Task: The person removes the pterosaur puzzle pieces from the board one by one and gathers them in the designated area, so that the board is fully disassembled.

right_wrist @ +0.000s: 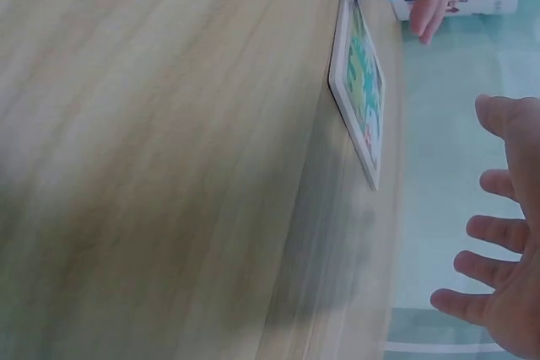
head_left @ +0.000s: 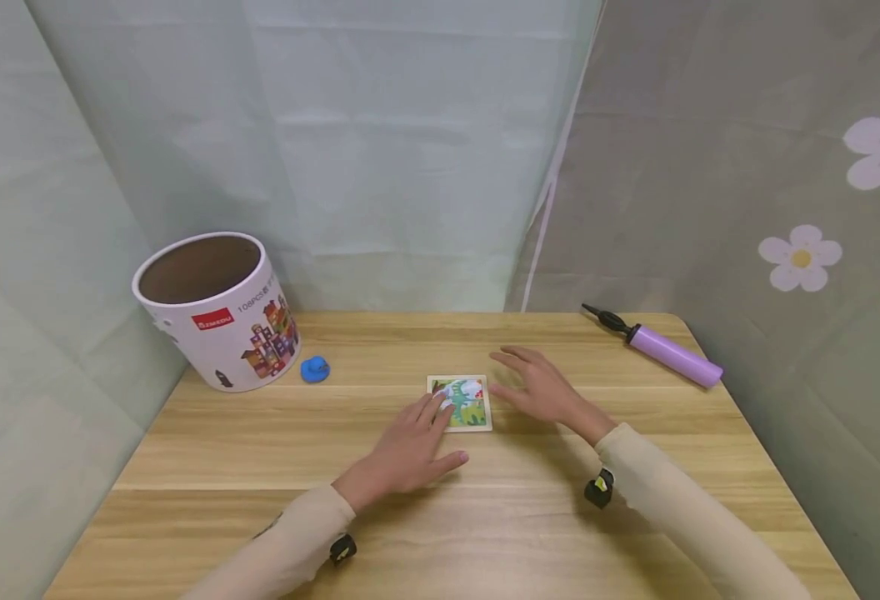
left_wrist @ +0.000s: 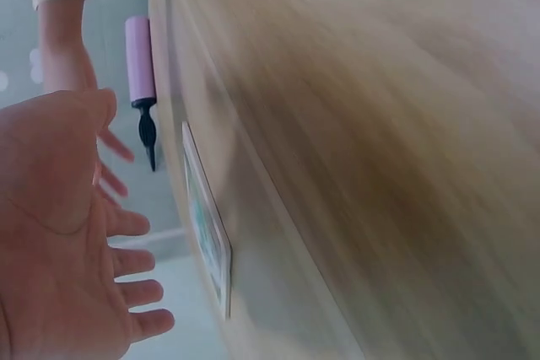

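A small square picture puzzle board [head_left: 476,417] with a light rim and a green dinosaur picture lies flat at the middle of the table. My left hand [head_left: 408,450] is over its left side in the head view, fingers extended and thumb spread. In the left wrist view that hand [left_wrist: 59,233] hangs above the tabletop, apart from the board [left_wrist: 207,225]. To the right of the board my right hand [head_left: 536,387] hovers with fingers spread and nothing in them. The right wrist view shows the board [right_wrist: 359,82] uncovered, with the right hand [right_wrist: 506,233] held away from it.
On the wooden table [head_left: 335,333], a large white printed bucket [head_left: 237,342] stands at the back left. A small blue toy [head_left: 315,369] sits beside it. A purple hand pump [head_left: 668,350] with a black nozzle lies at the back right. Curtains hang behind the table.
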The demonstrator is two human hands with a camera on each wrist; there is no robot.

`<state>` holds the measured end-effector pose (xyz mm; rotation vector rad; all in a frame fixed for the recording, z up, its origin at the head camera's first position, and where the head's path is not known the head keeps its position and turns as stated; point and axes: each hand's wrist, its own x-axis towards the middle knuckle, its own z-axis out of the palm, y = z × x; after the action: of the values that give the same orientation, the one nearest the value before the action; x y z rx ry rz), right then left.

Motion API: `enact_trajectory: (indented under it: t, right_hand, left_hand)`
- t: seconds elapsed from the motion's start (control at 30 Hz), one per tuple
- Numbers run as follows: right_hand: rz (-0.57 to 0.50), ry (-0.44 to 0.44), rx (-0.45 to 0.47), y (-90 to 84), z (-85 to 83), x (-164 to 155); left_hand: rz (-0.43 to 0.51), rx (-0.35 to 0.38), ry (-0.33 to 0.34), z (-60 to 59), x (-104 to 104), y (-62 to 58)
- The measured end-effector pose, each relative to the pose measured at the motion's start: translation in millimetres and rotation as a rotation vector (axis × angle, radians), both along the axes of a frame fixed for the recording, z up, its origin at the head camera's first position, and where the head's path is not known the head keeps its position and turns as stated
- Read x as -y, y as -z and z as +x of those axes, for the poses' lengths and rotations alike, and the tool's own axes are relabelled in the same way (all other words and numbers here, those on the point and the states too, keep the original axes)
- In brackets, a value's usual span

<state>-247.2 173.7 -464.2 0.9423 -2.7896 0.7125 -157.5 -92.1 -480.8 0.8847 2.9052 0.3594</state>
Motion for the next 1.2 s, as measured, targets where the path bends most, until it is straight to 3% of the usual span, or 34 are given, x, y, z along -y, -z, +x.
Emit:
enact_trajectory:
  t: [0.37,0.73,1.2]
  right_hand:
    - [0.009,-0.050,0.050,6.5,-22.1,23]
    - [0.005,-0.133,0.062,19.0,-44.7,37]
    - [-0.039,-0.149,0.213,34.2,-64.4,58]
  left_hand:
    - [-0.010,0.082,0.010,-8.6,-23,4.1]
    - [-0.033,0.128,-0.012,-21.5,-31,12.6]
    - [-0.085,0.118,0.003,-23.6,-34,20.3]
